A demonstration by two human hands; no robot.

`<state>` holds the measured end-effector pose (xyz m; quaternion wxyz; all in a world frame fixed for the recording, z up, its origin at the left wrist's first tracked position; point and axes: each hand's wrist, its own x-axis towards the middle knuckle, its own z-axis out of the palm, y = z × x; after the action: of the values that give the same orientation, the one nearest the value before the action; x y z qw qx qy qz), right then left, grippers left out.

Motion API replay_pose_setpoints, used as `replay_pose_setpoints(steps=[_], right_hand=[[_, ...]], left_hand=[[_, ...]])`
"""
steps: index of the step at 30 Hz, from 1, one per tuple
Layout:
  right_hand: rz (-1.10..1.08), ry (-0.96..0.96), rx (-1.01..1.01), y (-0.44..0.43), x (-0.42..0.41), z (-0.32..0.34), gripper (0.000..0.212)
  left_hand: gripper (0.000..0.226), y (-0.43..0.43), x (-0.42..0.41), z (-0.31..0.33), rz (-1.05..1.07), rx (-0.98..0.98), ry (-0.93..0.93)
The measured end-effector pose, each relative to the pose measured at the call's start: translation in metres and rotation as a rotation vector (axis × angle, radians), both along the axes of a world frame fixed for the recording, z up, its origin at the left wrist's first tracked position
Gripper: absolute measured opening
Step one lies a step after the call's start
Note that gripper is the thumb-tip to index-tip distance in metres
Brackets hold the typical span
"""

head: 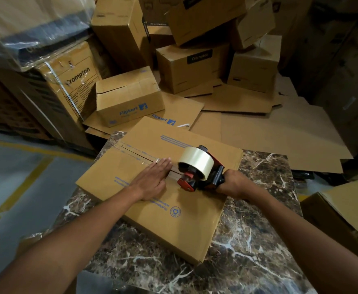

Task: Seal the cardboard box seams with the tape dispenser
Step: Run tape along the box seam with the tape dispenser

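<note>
A brown cardboard box with blue print lies on a dark marble table. Its top flaps meet in a centre seam, where clear tape runs along the far part. My left hand presses flat on the box top over the seam, fingers straight. My right hand grips the handle of a red and black tape dispenser that carries a roll of clear tape. The dispenser sits on the seam just right of my left fingertips.
A closed Flipkart box and flattened cardboard sheets lie on the floor behind the table. Stacked Crompton boxes fill the back. Another carton stands at the right. Grey floor with yellow lines is at the left.
</note>
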<state>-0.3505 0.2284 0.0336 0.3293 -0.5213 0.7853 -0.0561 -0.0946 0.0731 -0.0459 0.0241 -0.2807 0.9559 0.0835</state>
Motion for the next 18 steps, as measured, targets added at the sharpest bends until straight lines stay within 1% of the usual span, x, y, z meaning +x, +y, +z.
replay_pose_setpoints(steps=[2,5,9,11,16,18], right_hand=[[0.013,0.008,-0.007,0.010,-0.005,0.002,0.031],[0.031,0.030,-0.016,0.014,-0.007,0.009,0.035],[0.077,0.063,-0.029,0.014,-0.003,0.019,0.037],[0.090,0.076,-0.027,0.014,-0.002,0.022,0.038],[0.054,0.045,-0.007,0.020,-0.009,0.014,0.033],[0.041,0.030,-0.024,0.029,-0.016,0.013,0.042]], left_hand=[[0.072,0.004,-0.001,0.004,0.021,0.018,0.004],[0.065,0.015,-0.010,0.008,0.022,-0.018,-0.020],[0.076,0.034,-0.029,0.003,-0.065,-0.079,-0.064],[0.080,0.034,-0.030,0.000,-0.052,-0.068,-0.062],[0.071,0.034,-0.028,-0.003,-0.031,-0.010,-0.019],[0.072,0.037,-0.029,0.002,-0.022,-0.003,0.000]])
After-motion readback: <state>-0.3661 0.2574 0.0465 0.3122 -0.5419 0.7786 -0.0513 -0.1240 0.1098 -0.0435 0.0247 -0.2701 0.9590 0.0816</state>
